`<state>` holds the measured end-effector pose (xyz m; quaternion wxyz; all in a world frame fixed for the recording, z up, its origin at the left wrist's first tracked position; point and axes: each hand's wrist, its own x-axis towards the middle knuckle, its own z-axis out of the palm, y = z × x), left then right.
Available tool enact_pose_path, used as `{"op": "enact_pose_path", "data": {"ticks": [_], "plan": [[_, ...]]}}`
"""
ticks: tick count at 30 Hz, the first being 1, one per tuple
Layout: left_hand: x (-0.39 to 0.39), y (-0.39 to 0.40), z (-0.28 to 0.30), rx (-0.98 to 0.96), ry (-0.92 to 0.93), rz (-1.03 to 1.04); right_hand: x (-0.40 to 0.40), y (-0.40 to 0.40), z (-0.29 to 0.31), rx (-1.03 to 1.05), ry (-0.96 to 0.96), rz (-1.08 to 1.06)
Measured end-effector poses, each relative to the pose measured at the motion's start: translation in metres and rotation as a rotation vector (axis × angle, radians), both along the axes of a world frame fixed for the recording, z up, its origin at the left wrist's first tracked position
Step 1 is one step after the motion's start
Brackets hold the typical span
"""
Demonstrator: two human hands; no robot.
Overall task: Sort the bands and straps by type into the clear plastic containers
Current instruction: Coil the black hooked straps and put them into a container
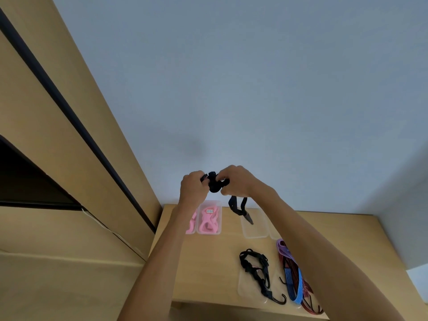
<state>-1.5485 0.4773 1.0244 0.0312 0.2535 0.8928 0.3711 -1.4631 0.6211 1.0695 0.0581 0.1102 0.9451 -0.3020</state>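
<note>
Black strap (216, 185) is pinched in both grips, left hand (193, 186) and right hand (236, 180), at frame centre for bundling; next, lower it into the clear container (254, 232).

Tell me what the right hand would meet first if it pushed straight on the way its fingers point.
The black strap it already grips, then very likely the left hand just across it. Depth between the hands is unclear from the head view.

I see both hands raised above the light wooden table (208, 274), left hand (193, 187) and right hand (236, 180) gripping a bundled black strap (215, 183) between them. Far-left: pink bands in a clear plastic container (209, 218). Near-right: black hooked bungee cord (257, 269), with striped blue and red cords (294, 281) to its right.
</note>
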Motion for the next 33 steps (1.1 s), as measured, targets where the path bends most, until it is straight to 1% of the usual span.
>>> {"op": "enact_pose_path", "data": {"ticks": [1, 3, 7, 11, 13, 16, 20, 22, 23, 25, 26, 27, 29, 33], "plan": [[-0.002, -0.002, -0.002, -0.035, -0.036, -0.068, -0.002, 0.0, 0.001, 0.007, 0.029, 0.004], [-0.006, -0.008, -0.002, -0.076, -0.095, -0.168, -0.001, 0.004, -0.001, -0.069, 0.08, -0.005], [-0.009, -0.019, 0.0, -0.031, -0.238, -0.292, 0.002, 0.014, -0.002, -0.367, 0.214, -0.03], [-0.001, -0.024, 0.004, 0.211, -0.493, -0.434, 0.003, 0.016, -0.008, -0.656, 0.322, -0.109], [0.004, -0.024, 0.009, 0.313, -0.547, -0.478, 0.005, 0.018, -0.015, -0.781, 0.348, -0.156], [0.007, -0.022, 0.015, 0.357, -0.569, -0.529, 0.012, 0.025, -0.026, -0.973, 0.264, -0.205], [0.015, -0.019, 0.019, 0.435, -0.656, -0.634, 0.022, 0.025, -0.041, -1.232, 0.083, -0.085], [0.019, -0.014, 0.019, 0.493, -0.668, -0.601, 0.022, 0.02, -0.049, -1.35, 0.037, -0.104], [0.021, -0.012, 0.019, 0.546, -0.681, -0.547, 0.021, 0.017, -0.051, -1.354, 0.021, -0.13], [0.02, -0.008, 0.018, 0.66, -0.689, -0.367, 0.021, 0.008, -0.054, -1.259, -0.021, -0.17], [0.018, -0.006, 0.018, 0.674, -0.663, -0.27, 0.021, 0.004, -0.056, -1.2, -0.044, -0.174], [0.016, -0.003, 0.018, 0.647, -0.619, -0.189, 0.021, 0.001, -0.057, -1.157, -0.056, -0.174], [0.015, 0.001, 0.015, 0.559, -0.525, -0.088, 0.02, -0.005, -0.057, -1.136, -0.039, -0.198], [0.01, -0.002, 0.007, 0.504, -0.366, 0.124, 0.017, -0.008, -0.051, -1.243, 0.013, -0.324]]}}
